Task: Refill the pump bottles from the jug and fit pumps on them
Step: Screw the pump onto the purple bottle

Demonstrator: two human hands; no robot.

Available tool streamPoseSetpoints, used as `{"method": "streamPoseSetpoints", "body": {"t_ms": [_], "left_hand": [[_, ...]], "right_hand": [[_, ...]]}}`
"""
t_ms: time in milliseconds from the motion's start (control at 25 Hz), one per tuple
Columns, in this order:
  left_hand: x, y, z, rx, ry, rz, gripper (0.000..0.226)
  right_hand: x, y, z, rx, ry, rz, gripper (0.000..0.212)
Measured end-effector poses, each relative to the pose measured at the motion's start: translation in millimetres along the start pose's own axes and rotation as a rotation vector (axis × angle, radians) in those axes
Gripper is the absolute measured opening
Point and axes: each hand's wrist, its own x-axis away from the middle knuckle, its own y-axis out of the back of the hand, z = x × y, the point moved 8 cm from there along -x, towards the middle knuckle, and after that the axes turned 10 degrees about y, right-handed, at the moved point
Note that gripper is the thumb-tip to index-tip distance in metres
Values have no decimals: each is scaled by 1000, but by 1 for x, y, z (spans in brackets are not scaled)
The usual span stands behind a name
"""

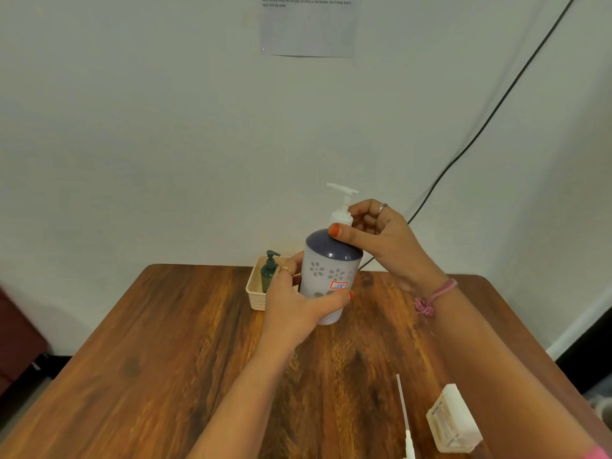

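Head view: over the wooden table (185,342), the left hand (298,309) wraps the body of the grey bottle (328,276), held up slightly tilted at the middle. The right hand (381,236) pinches the collar of the white pump (342,207) between thumb and fingers. Best to keep the bottle steady and turn the collar squarely until snug. Its fill is hidden by opaque walls. At the far edge, a cream basket (256,293) holds a green pump bottle (270,270). Near right lie a white jug (453,422) and a loose pump tube (404,412).
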Motion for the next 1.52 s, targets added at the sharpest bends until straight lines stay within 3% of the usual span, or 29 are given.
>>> {"method": "streamPoseSetpoints", "body": {"t_ms": [160, 280, 360, 440, 520, 600, 680, 840, 960, 1040, 1160, 1240, 1320, 1400, 1520], "left_hand": [[-2, 0, 2, -9, 22, -2, 71], [-3, 2, 2, -22, 8, -11, 70], [-2, 2, 0, -27, -7, -6, 67], [-1, 2, 0, -17, 1, 6, 66], [-1, 2, 2, -9, 16, 8, 68], [-2, 3, 3, -8, 17, -2, 69], [-3, 3, 5, -11, 15, -9, 68], [-3, 3, 9, 11, 38, -5, 70], [-4, 3, 10, -3, 18, -9, 67], [-4, 2, 10, 8, 25, -7, 66], [-3, 1, 11, 13, 39, 0, 70], [-4, 1, 12, 16, 39, -2, 72], [-4, 2, 15, 21, 48, -5, 72], [-3, 2, 17, 33, 61, -1, 72], [-2, 4, 18, 57, 59, 3, 72]], "right_hand": [[1, -8, -1, -95, -80, 177, 41], [-1, -8, 0, -126, -48, 80, 28], [-3, -9, -4, -68, -52, 17, 40], [-3, -11, -8, -86, -101, 69, 50], [-1, -13, -10, -144, -129, 126, 41], [-3, -12, -12, -131, -121, 74, 34], [-4, -13, -17, -93, -133, 21, 42], [1, -18, -20, -163, -170, 142, 52], [2, -15, -27, -181, -190, 29, 57], [3, -21, -31, -201, -215, 47, 63], [5, -23, -28, -294, -203, 137, 46], [3, -20, -25, -317, -189, 52, 34], [3, -23, -29, -273, -192, 1, 41], [5, -28, -29, -235, -207, 74, 54], [8, -29, -27, -258, -215, 166, 46]]}}
